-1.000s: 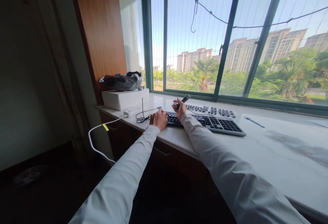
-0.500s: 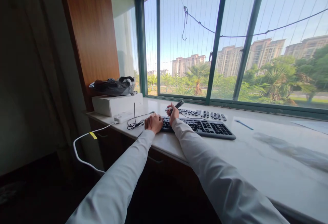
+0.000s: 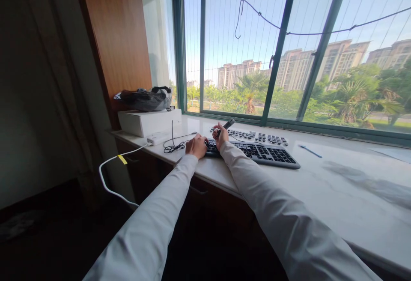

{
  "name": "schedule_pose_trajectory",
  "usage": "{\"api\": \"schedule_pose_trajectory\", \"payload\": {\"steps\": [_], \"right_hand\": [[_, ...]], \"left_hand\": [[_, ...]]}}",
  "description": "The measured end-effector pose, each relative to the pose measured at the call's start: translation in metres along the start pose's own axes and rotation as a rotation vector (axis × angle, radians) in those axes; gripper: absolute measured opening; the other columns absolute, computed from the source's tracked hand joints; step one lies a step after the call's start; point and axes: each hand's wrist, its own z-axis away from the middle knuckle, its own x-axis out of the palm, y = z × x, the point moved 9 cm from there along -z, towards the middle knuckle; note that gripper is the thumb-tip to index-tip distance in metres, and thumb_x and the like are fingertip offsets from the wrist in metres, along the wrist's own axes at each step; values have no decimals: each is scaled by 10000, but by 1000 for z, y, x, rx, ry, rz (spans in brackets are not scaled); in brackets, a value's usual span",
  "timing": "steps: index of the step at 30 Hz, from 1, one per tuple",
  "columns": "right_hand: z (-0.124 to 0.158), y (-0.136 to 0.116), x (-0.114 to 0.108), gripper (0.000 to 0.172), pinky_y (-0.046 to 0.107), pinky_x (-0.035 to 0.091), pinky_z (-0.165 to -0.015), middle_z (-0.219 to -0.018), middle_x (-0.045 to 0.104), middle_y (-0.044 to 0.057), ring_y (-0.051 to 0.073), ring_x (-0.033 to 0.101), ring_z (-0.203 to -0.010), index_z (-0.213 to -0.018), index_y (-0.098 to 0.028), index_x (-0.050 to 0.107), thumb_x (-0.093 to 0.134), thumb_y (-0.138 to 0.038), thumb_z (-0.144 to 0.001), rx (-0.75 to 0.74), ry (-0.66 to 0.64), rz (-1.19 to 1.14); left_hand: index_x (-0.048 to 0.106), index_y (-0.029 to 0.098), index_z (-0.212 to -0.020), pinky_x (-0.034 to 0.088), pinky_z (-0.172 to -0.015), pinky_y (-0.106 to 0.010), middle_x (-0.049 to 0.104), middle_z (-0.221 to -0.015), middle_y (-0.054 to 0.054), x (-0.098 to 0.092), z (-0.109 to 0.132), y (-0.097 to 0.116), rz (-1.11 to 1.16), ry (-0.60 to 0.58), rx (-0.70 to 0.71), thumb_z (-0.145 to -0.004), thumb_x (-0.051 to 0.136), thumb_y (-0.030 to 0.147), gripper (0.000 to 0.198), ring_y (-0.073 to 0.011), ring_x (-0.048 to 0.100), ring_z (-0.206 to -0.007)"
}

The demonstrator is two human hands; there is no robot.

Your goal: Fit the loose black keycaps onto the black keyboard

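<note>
A dark keyboard (image 3: pixel 276 156) lies on the white countertop, with its left end partly hidden by my hands. My left hand (image 3: pixel 196 146) is closed at that left end, fingers curled against the keyboard; the fingertips are hard to see. Over the keyboard's left part, my right hand (image 3: pixel 221 136) grips a dark stick-shaped tool (image 3: pixel 230 123) that slants up to the right. Its lower end is hidden by the fingers. Behind the keyboard, loose black keycaps (image 3: pixel 272 139) lie in rows.
Left of my hands are a coiled black cable (image 3: pixel 173 147) and a white power strip (image 3: pixel 157 138). A white box (image 3: pixel 149 121) carries a dark plastic-wrapped bundle (image 3: pixel 144 100). At right lie a blue pen-like stick (image 3: pixel 311 151) and a clear plastic bag (image 3: pixel 366 180). Windows line the back.
The view has shifted, so the counter and its things appear slightly higher and farther right. Both hands stay at the keyboard's left part, and the dark tool remains in my right hand.
</note>
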Motion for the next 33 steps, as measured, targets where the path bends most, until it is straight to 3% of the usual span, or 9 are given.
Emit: {"api": "schedule_pose_trajectory", "payload": {"steps": [5,14,33], "right_hand": [[4,-4,2,398,216,231,-392,-451,283,-86,59,274,-393,-661,-195,467,581,-550,-801,3,23,-10],[13,1,21,480,227,257,-387,-481,322,-64,68,292,-402,-644,-205,418,539,-645,-795,76,-64,-37],[8,18,25,376,236,199,-357,-486,328,-74,74,305,-392,-652,-213,377,578,-495,-799,138,-89,-13]], "left_hand": [[687,327,-1044,458,-877,-337,603,-1134,-29,1,1,1,-3,-18,12,-858,446,171,342,-204,612,-995],[639,293,-1096,457,-890,-341,570,-1174,-56,9,-1,-1,-20,-70,10,-856,461,173,322,-216,612,-1030],[637,284,-1121,466,-886,-353,589,-1185,-79,17,-5,-6,16,-109,-1,-865,455,213,322,-236,614,-1059]]}}
